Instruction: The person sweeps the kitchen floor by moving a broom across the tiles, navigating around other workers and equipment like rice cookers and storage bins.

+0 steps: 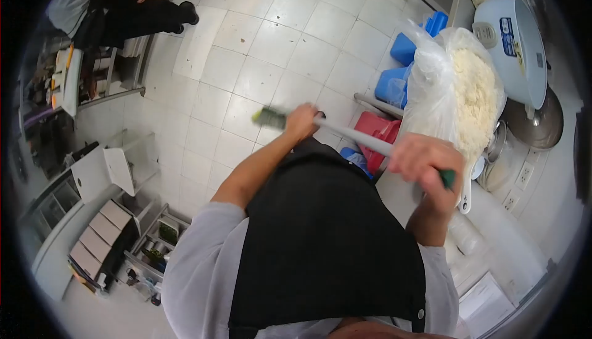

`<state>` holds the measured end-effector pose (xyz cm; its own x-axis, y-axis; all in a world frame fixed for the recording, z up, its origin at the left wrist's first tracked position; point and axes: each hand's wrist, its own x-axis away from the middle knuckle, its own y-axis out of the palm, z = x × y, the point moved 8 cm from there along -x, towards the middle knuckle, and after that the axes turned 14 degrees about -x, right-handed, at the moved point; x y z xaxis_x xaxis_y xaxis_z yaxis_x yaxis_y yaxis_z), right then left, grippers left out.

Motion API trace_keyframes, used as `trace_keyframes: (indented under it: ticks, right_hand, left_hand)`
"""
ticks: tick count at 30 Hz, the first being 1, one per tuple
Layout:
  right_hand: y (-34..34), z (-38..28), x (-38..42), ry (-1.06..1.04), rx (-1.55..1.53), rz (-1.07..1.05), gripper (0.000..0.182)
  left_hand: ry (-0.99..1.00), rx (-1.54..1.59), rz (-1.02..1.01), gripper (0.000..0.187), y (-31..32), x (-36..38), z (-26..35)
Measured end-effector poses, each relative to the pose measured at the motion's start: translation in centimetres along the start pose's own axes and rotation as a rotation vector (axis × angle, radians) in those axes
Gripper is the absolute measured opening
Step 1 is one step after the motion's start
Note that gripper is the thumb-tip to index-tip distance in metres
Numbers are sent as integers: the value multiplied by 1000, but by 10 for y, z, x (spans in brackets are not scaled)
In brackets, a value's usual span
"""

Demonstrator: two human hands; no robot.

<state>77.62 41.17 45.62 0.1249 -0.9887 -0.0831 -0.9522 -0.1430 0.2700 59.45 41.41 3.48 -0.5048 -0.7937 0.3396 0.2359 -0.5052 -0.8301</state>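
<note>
the long pale-grey pole with green grips at both ends (351, 134) (a broom or mop handle by the look of it, though its working end is out of sight) runs slantwise across the front of the person's black apron (320, 240), above the white tiled floor (246, 61). the right hand (425, 163) is wrapped around the pole near its green end cap, fingers curled shut on it. the left hand (301, 121) grips the pole further along, just short of the other green section, fingers also closed around it.

judging from the two-handed hold, the step in hand is a sweeping or scrubbing stroke over the floor; the next move would call for keeping both grips firm and swinging the pole clear of what stands close by.

just past the pole's right-hand end sits a clear plastic bag heaped with white cooked rice (462, 92), and beyond that a large white rice cooker (512, 43). below the pole, toward the floor, are red and blue plastic stools (394, 80). far from the pole, across the floor, another person in dark trousers (123, 12) stands at a metal rack.
</note>
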Motion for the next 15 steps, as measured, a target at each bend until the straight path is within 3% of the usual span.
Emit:
trace_keyframes:
  ticks: [2, 4, 7, 10, 12, 15]
  right_hand:
    - [8, -27, 0, -77, 69, -14, 47]
    - [16, -37, 1, -157, 141, -3, 52]
    - [28, -48, 3, -245, 338, -20, 56]
    - [17, -92, 22, -385, 385, 62, 57]
    - [0, -125, 34, -392, 223, -97, 52]
    - [-5, -146, 12, -308, 176, -115, 43]
  left_hand:
    - [79, 31, 178, 26, -27, -59, 23]
    - [-5, -28, 201, 26, -61, -116, 38]
    - [8, 106, 366, 25, -101, -150, 48]
    - [120, 115, 386, 24, -127, -115, 82]
    - [204, 53, 311, 23, -122, -83, 109]
    - [385, 51, 224, 24, -103, -64, 126]
